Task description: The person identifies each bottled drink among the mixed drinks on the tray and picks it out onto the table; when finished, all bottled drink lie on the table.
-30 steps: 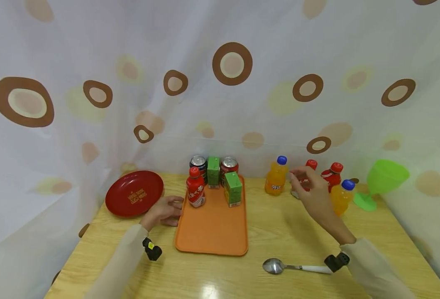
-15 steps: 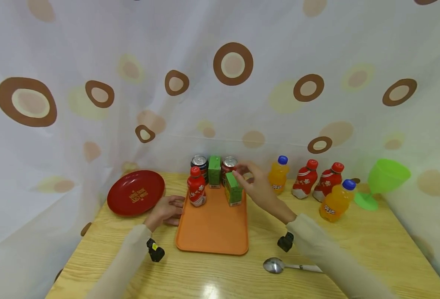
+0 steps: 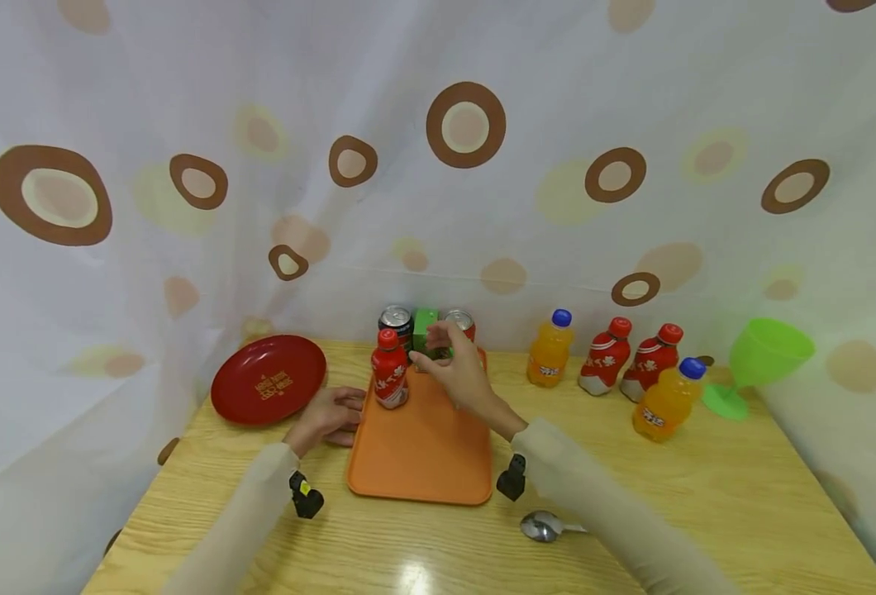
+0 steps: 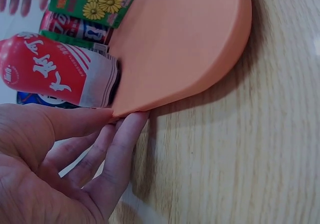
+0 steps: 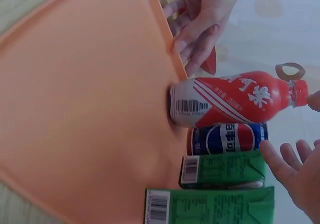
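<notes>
My left hand (image 3: 326, 417) pinches the left rim of the orange tray (image 3: 419, 463), thumb above and fingers below in the left wrist view. Beside it a red bottle (image 3: 389, 376) stands upright on the tray. My right hand (image 3: 459, 372) hovers over the tray's back part with fingers spread, holding nothing; its thumb is near the bottle's cap in the right wrist view. A dark blue can (image 5: 227, 139), a green drink carton (image 3: 425, 322) and a red can (image 3: 462, 318) stand at the back. A nearer green carton (image 5: 210, 206) is mostly hidden by my right hand in the head view.
A dark red plate (image 3: 268, 380) lies left of the tray. To the right stand orange drink bottles (image 3: 549, 351), more red bottles (image 3: 605, 359) and a green goblet (image 3: 768, 355). A spoon (image 3: 542, 526) lies near the front, partly under my right forearm.
My right hand has moved left, from beside the orange bottle, past the nearer green carton, to just right of the red bottle. My left hand has stayed at the tray's rim.
</notes>
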Action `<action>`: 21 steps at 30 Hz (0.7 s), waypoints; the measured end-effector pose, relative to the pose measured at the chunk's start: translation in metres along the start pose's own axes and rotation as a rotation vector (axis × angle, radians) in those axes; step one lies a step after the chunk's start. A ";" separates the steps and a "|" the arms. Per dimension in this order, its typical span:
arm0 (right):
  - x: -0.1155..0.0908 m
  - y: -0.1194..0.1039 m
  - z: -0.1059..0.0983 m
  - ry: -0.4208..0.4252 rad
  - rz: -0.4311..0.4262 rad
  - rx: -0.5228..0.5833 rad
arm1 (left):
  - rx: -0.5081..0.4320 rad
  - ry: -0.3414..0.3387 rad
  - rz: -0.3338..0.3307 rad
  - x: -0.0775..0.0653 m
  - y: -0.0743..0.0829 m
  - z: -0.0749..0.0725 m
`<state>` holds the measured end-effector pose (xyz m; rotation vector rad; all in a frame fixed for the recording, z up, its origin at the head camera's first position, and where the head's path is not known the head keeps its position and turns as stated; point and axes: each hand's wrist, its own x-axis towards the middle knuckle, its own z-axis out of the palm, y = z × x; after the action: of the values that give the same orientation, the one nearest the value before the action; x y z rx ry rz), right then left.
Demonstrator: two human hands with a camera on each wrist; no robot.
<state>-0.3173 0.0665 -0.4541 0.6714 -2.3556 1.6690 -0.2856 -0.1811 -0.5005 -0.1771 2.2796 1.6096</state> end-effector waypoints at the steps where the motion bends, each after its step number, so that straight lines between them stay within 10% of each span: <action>1: 0.000 0.001 0.004 -0.010 0.019 0.010 | -0.004 0.003 0.000 0.000 0.000 0.001; 21: 0.000 0.030 0.060 -0.063 0.142 -0.003 | -0.003 0.000 -0.007 0.001 -0.004 0.000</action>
<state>-0.3239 0.0188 -0.5010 0.5760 -2.5028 1.7250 -0.2858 -0.1825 -0.5044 -0.1853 2.2746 1.6100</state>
